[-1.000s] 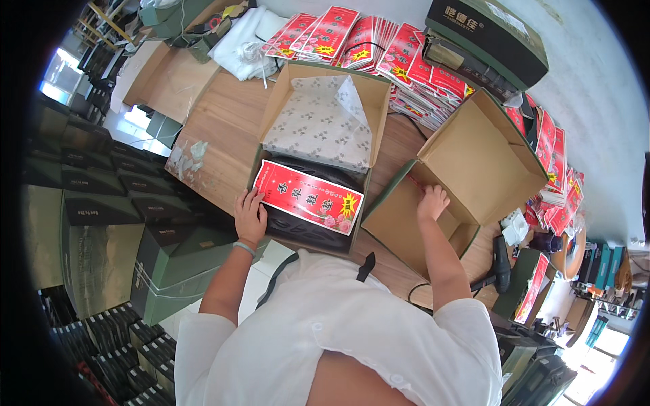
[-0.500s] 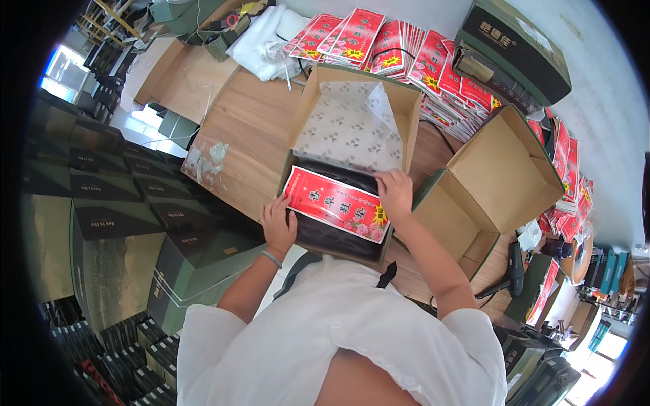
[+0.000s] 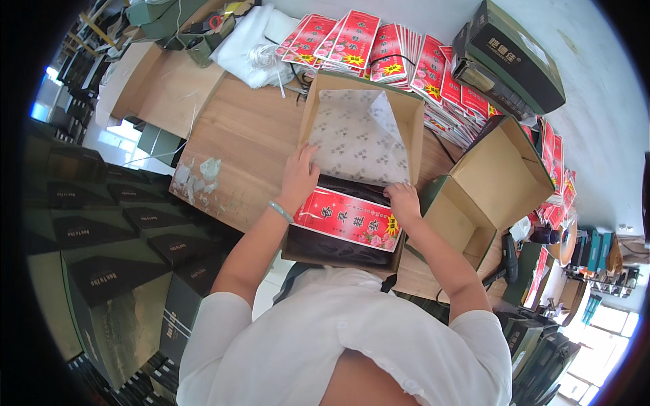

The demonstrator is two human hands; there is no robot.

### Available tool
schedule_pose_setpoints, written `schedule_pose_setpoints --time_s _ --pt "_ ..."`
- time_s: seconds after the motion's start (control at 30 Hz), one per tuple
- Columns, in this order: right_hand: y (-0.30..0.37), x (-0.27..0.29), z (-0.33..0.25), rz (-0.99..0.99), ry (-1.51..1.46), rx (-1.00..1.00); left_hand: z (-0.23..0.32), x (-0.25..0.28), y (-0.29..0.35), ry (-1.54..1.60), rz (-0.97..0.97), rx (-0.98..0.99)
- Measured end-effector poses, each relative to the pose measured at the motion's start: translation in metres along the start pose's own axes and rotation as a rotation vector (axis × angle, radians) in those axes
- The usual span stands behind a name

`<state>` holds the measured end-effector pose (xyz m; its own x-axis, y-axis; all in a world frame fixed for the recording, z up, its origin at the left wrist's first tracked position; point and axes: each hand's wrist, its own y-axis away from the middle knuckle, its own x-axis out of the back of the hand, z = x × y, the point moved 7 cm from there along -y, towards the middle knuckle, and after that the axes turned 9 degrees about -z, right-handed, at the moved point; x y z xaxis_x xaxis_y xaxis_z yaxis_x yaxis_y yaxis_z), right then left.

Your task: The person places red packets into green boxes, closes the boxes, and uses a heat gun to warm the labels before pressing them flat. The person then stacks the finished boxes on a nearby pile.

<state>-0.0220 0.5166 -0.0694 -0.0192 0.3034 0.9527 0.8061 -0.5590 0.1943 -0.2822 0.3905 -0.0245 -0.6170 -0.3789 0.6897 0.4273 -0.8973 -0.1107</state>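
while a red packet lies on dark contents in the open box at the frame's centre, the right hand is at that box's right edge and the left hand at its left; whether either is grasping anything, i cannot tell. farther up, patterned paper lines the lid. a second open box sits right of centre, and stacked red packets lie along the top.

Beside the left hand, white paper with grey, possibly leafy motifs; beside the right hand, a red packet.
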Motion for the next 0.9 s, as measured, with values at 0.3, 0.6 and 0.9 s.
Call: schedule_pose_setpoints --time_s 0.3,0.6,0.9 --pt "-0.033 0.054 -0.018 0.274 -0.268 -0.137 -0.053 -0.061 -0.07 0.046 -0.25 0.488" --pt "-0.121 0.005 0.081 0.159 -0.249 -0.637 -0.058 -0.068 -0.079 0.797 -0.191 0.638" --pt "-0.078 0.082 0.05 0.388 -1.164 -0.363 -0.015 -0.03 -0.056 1.288 -0.464 0.518"
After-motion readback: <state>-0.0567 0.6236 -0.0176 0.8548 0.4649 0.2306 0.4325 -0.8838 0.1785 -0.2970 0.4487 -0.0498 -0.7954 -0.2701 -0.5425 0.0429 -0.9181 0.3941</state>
